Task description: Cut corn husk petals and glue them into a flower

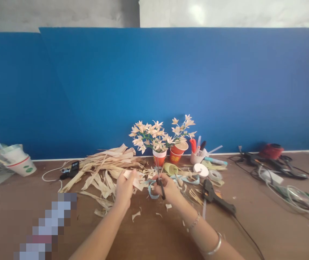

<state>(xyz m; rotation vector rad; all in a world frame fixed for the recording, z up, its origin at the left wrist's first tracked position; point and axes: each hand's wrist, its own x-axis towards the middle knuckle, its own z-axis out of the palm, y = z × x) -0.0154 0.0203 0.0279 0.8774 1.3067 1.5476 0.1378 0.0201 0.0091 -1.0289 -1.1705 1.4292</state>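
My left hand (124, 188) is closed on a pale piece of husk (137, 181), which sticks out to the right of the fingers. In my right hand (167, 187) is a pair of dark-handled scissors (160, 185), its blades pointing up and away, a little to the right of the husk piece. Small cut scraps (136, 216) lie on the brown table (143, 240) below the hands. Behind them stands a red and white paper cup (159, 157) holding pale artificial flowers (154, 134).
A pile of dried husks (111, 162) spreads at the left. Further left stands a white cup (23, 166). A black glue gun (216, 198) with its cord lies right of my right hand. Cables and a red object (271, 151) are at the far right, before a blue partition (170, 79).
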